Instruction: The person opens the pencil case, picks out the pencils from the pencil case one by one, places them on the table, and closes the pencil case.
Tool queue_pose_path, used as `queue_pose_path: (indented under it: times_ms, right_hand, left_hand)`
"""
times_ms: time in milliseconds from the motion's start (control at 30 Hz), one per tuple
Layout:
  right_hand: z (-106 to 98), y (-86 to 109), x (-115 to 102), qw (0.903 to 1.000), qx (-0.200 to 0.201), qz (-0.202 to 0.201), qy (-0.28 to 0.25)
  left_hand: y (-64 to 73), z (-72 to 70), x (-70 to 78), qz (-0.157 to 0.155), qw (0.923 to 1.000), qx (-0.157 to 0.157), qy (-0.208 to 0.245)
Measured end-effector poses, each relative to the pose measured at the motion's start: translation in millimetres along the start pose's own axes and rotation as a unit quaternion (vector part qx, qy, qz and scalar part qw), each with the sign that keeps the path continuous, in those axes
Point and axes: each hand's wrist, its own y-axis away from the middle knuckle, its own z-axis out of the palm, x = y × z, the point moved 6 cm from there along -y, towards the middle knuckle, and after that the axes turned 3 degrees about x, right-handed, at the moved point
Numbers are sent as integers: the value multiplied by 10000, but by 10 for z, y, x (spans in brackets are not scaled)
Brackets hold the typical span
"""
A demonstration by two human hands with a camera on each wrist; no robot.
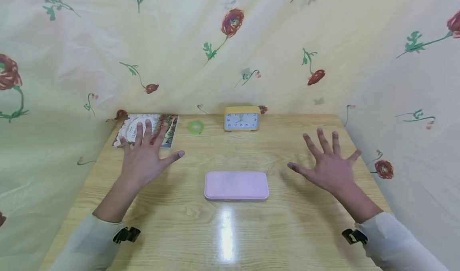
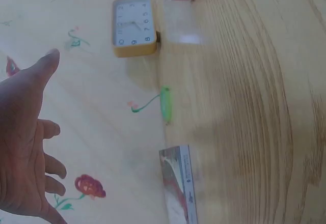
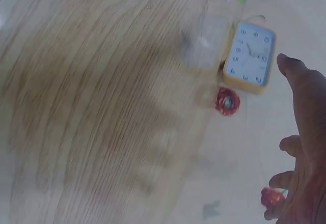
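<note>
A closed pink case [image 1: 236,186] with rounded corners lies flat on the wooden table, between the two hands and touched by neither. My left hand [image 1: 143,159] is held with its fingers spread and holds nothing; in the head view it overlaps a book [image 1: 168,131] with a printed cover. On the other side, my right hand [image 1: 332,167] also has spread fingers and nothing in them. At the back stands a yellow clock [image 1: 242,118] with a white face, also seen in the right wrist view. A green ring, like a tape roll [image 1: 196,127], lies left of the clock.
A cloth with printed flowers [image 1: 179,43] hangs behind the table and along both sides. The wooden tabletop [image 1: 172,227] shows a bright light reflection in front of the case. Each sleeve cuff carries a black clip [image 1: 126,235].
</note>
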Motion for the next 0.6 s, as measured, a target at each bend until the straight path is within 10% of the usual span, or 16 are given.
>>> queue_pose_path:
  times_ms: [600]
  right_hand:
    - [344,-128,-1384,9843,-25,-1693,499]
  left_hand:
    - [118,603,677,941,9938,-577,-148]
